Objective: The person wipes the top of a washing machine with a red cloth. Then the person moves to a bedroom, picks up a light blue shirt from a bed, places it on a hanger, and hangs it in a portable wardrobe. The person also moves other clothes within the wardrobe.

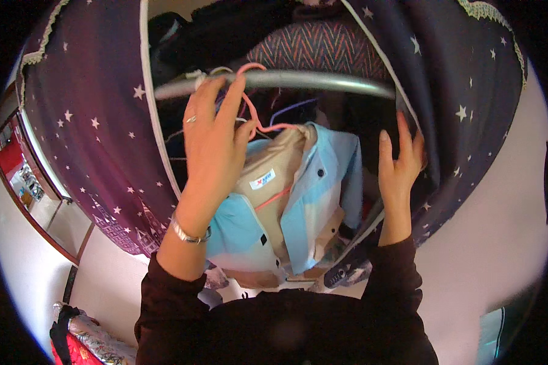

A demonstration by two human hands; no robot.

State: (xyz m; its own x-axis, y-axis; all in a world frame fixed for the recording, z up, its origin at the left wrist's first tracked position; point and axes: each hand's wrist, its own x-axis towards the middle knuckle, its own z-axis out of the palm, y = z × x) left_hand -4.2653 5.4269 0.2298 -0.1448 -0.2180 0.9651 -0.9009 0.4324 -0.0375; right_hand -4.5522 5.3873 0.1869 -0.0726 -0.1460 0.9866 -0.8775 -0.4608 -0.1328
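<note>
A light blue, white and tan jacket (319,182) hangs on a pink hanger (278,127), whose hook goes over the metal clothes rail (319,81). My left hand (219,137) is at the hook, its fingers up by the rail and its thumb beside the hanger's neck; whether it grips the hanger is unclear. To the right of the jacket, my right hand (401,159) touches the edge of the dark star-print curtain (438,114), its thumb apart from the fingers. The curtain's left panel (96,123) hangs beside my left hand.
Dark clothes and a zigzag-patterned fabric (319,48) lie above and behind the rail. A purple hanger (294,109) hangs behind the jacket. Below is a dark shoe (337,276). Red and silvery fabric (89,337) lies at lower left, near a doorway (32,182).
</note>
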